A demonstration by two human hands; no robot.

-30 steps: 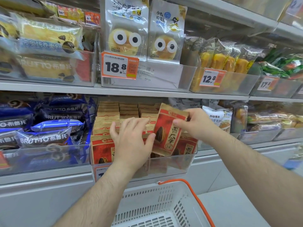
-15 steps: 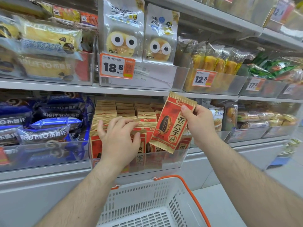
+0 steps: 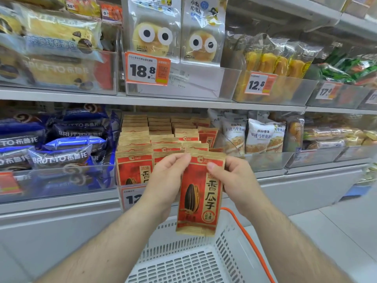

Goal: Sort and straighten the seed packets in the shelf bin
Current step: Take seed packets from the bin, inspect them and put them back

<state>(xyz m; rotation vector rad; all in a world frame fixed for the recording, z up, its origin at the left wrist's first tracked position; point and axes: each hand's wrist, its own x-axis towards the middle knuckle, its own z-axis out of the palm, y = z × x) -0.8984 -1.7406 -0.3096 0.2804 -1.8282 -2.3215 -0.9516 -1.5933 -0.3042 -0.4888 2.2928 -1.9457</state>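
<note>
One seed packet [image 3: 199,193] held upright in front of the bin [image 3: 265,160] w/ three packet rows; left hand [image 3: 166,180] & right hand [image 3: 234,178] pinch its top corners.

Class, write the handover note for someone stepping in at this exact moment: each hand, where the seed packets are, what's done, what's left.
Left hand and right hand both pinch the top corners of one seed packet, held upright in front of the shelf bin, above a white basket.
The other packets stand in rows in the bin, mostly upright.
Left: slot the held packet back, face forward, and even up the front row.
</note>
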